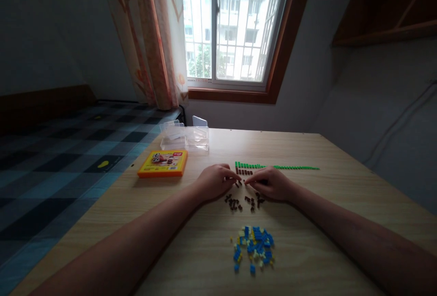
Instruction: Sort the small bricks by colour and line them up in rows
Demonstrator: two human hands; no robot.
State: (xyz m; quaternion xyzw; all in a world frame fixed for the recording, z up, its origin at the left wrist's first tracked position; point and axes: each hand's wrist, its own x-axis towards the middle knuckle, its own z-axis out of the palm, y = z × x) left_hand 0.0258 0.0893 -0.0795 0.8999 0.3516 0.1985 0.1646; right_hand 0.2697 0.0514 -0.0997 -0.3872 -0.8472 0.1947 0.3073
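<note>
Brown bricks (234, 203): lay beside left hand (216, 182) and right hand (273, 183), both with fingertips near tabletop (191, 250), grip too small to tell. Ranked beyond along green bricks (257, 166), seemingly for alignment; clustered nearer, apparently for short reach.

Plastic, cloth and wood finishes around a smooth, wood-grained tabletop (191, 250).
Brown bricks (234, 204), green bricks (246, 165) and blue bricks (261, 237): apparently plastic. Open boxes (198, 143): clear, glossy plastic. Orange box (167, 173): smooth-sided, with a printed face. Bedspread (128, 150) and curtain (153, 36): matt cloth. Window surround (235, 96): smooth, brown, wood-like.
</note>
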